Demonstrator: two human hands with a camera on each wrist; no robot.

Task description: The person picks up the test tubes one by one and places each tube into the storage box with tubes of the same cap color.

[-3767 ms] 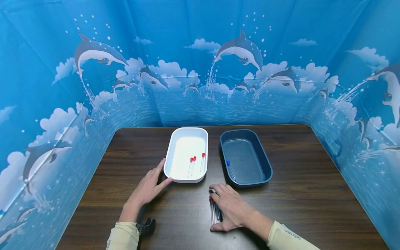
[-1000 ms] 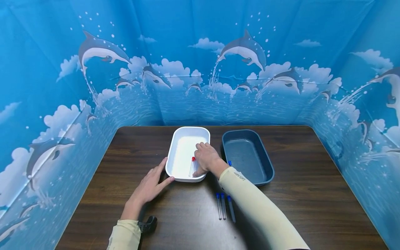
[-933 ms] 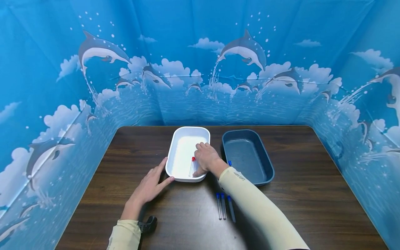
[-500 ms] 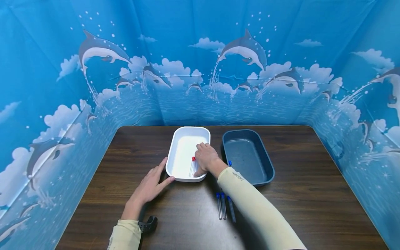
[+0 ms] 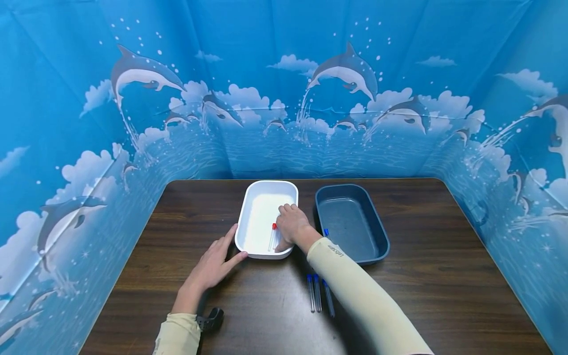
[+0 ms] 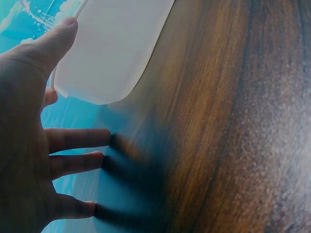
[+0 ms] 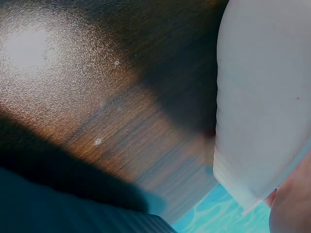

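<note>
My right hand [image 5: 293, 224] reaches down into the white tray [image 5: 259, 209] with its fingers bent. Whatever lies under its palm is hidden, so a grip cannot be made out. Just left of its thumb lies a clear test tube with a red cap [image 5: 274, 226], close against what may be another. My left hand [image 5: 212, 264] is spread at the tray's near left corner. Its thumb and index finger touch the tray's outside, and the other fingers reach to the table, as the left wrist view shows beside the tray wall [image 6: 107, 53].
A dark blue tray [image 5: 378, 256] stands to the right, holding a tube with a blue cap [image 5: 326, 232] near its left wall. Several blue-capped test tubes [image 5: 317, 294] lie on the wooden table [image 5: 443, 276], partly beside my right sleeve [image 5: 364, 291]. A dolphin-print curtain surrounds the table.
Since the oldest frame, my right hand has moved from the tubes on the table into the white tray; the red-capped tube there is gone from the table. Over the last second, both hands stay nearly still.
</note>
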